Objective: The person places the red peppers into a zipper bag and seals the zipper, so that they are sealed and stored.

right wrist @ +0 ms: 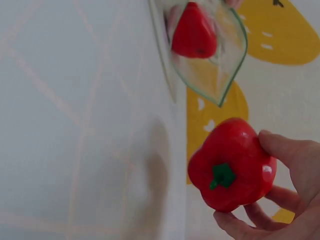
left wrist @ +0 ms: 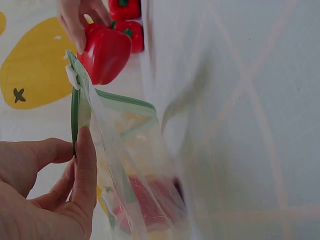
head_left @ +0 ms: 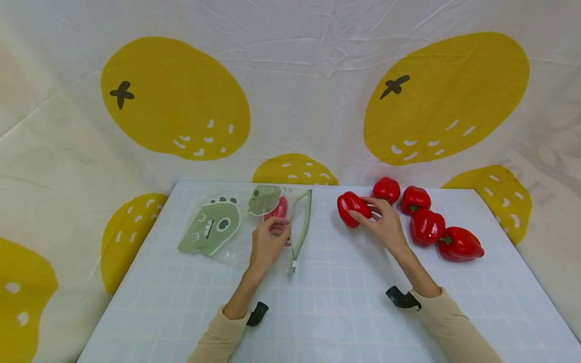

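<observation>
While left hand (head_left: 270,241) pinches green zip edge (left wrist: 74,120) of clear bag (head_left: 233,222), right hand (head_left: 383,222) grips red pepper (head_left: 352,208) in air, near gaping mouth (head_left: 307,214); second pepper (head_left: 278,207) lies inside bag. Advisable: spread mouth wider than red pepper, align both squarely, pass zip edge without snagging, release only once fully inside.

The held red pepper (head_left: 353,209), right of centre, looks like smooth, glossy plastic, as do the four red peppers (head_left: 427,228) at right. The bag (head_left: 243,227), left of centre, is thin, clear, shiny plastic. The backdrop (head_left: 306,101) across the top looks like creased, faintly shiny sheeting; the sleeves (head_left: 454,322) below, matt cloth.
</observation>
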### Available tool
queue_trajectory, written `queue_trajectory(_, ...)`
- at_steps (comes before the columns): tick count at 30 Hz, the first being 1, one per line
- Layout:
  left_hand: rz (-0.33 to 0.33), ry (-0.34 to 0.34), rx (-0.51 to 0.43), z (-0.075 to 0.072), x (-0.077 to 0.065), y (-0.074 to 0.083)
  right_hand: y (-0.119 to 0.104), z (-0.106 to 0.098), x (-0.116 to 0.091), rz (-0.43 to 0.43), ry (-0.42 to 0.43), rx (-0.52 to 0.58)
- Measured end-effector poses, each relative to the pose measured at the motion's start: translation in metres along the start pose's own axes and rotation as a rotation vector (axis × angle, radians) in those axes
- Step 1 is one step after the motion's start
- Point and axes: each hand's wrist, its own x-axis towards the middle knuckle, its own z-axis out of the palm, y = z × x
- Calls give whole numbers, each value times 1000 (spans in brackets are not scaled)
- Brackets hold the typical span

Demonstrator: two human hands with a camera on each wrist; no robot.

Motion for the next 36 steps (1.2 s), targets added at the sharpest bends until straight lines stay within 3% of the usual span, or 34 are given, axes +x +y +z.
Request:
queue_trajectory(18,18,5,-9,2,0,5,-17,47,5,92,-81,154)
queue_trajectory(36,37,7,17,3,0,3,-36,92,11,112,-133,182)
